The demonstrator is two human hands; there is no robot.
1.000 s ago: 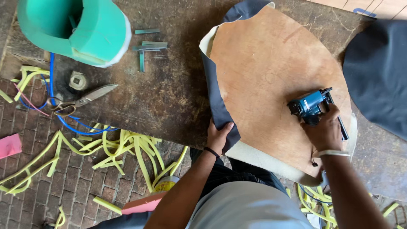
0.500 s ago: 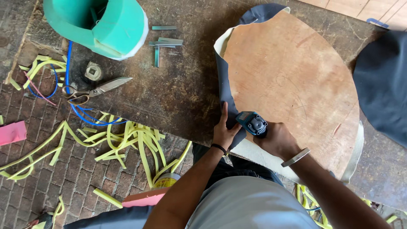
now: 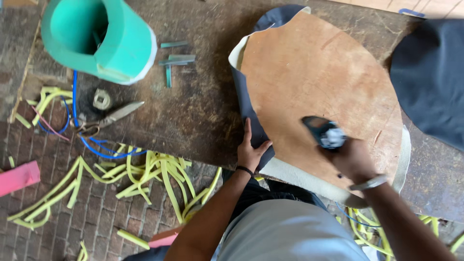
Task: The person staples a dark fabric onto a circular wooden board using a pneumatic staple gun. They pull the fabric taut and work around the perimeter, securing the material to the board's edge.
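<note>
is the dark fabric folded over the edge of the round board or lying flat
Folded over. The dark fabric wraps up over the left edge of the board, and the left hand presses it there.

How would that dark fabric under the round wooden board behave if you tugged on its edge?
Probably floppy: the dark fabric folds up over the rim of the wooden board where the left hand presses it. It would likely stretch or slide rather than lift anything, since the board lies on it. It looks thin, so probably light.
</note>
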